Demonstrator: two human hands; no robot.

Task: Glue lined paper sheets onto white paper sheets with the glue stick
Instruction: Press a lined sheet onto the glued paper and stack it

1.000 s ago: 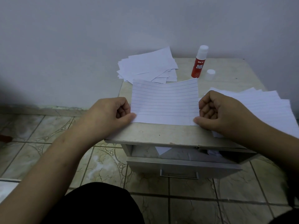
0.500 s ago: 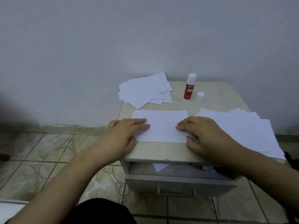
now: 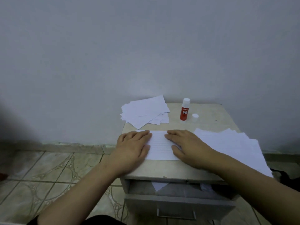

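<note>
A lined paper sheet [image 3: 159,146] lies flat near the front of the small table [image 3: 170,169]. My left hand [image 3: 133,146] presses its left side with flat fingers. My right hand [image 3: 186,145] presses its right side the same way. The red glue stick [image 3: 184,112] stands upright and uncapped at the back of the table, its white cap [image 3: 195,116] beside it on the right. A loose pile of white sheets [image 3: 143,112] sits at the back left. Several lined sheets [image 3: 232,146] are fanned out on the right side.
The table stands against a plain wall. Its drawer [image 3: 178,202] hangs partly open below the front edge, with paper scraps inside. Tiled floor [image 3: 48,176] spreads to the left. A dark object [image 3: 287,177] lies on the floor at far right.
Both hands let go of the lined sheet's lower corners, laid it flat and spread their fingers over it, sliding toward its middle. The camera tilted up, showing more wall.
</note>
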